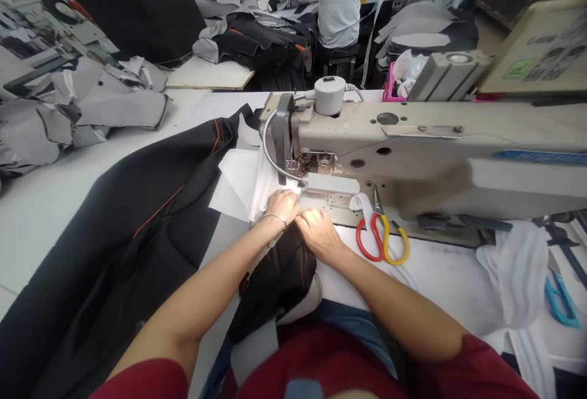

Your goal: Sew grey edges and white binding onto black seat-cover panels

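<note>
A black cover with orange stitching (279,270) runs from my lap up to the sewing machine (348,123). My left hand (283,205), with a bracelet at the wrist, has its fingers closed on the cover's edge just in front of the needle area. Close beside it, my right hand (316,231) grips the same edge with curled fingers. White fabric (238,182) lies left of the needle area, lit by the machine's lamp (330,183). My fingers hide the exact seam. Scissors (383,237) with one red and one yellow handle lie right of my right hand.
More black material (151,203) spreads over the table at left. Grey cut pieces (92,105) are heaped beyond it. Striped white webbing (518,276) and blue-handled scissors (562,301) lie at right. Across the table stands a person in a white shirt (342,1).
</note>
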Demonstrator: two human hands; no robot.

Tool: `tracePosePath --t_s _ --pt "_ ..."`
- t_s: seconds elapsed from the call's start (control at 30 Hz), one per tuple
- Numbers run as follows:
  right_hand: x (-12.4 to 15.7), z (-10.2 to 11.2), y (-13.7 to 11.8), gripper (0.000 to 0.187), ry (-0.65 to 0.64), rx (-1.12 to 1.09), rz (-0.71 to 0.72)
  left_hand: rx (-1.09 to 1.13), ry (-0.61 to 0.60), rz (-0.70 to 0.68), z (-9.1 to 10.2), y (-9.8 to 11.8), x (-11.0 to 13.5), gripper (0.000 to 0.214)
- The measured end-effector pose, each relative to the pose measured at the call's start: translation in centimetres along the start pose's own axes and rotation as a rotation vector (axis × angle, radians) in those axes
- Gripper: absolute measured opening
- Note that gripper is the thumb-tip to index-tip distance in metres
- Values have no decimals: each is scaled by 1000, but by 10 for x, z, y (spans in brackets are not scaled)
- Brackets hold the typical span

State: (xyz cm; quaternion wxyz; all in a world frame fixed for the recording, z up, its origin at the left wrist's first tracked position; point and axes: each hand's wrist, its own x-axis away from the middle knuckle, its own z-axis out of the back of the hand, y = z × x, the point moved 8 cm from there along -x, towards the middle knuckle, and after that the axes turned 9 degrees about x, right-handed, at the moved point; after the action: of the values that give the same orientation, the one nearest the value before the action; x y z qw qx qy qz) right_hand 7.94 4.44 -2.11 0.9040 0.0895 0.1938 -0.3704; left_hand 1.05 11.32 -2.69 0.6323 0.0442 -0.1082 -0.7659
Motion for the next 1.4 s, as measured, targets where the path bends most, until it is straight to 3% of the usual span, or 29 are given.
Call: tracePosePath --t_s 0.17,0.27,0.33,0.47,0.67,1.0,1.2,1.4 --pt "10 10 -22 26 59 -175 297 -43 -100 -268 4 14 24 32" --pt "11 3 -24 30 16 -249 356 -87 -153 -325 7 18 39 44" --pt "10 -1 -24 30 -7 -268 350 -106 -157 -322 5 18 43 50" --pt "9 -2 -23 29 -20 -286 336 -101 -34 -287 0 10 41 35" --pt "9 3 -21 28 -28 -295 305 159 156 -273 12 -10 32 32" --pt "10 0 -21 28 -21 -273 284 -21 -21 -215 1 2 31 30" --pt "5 3 -14 31 -28 -293 265 9 -1 -196 -5 -1 24 29" --pt "-2 -9 9 29 7 -327 137 -35 -5 -132 -9 0 0 27"
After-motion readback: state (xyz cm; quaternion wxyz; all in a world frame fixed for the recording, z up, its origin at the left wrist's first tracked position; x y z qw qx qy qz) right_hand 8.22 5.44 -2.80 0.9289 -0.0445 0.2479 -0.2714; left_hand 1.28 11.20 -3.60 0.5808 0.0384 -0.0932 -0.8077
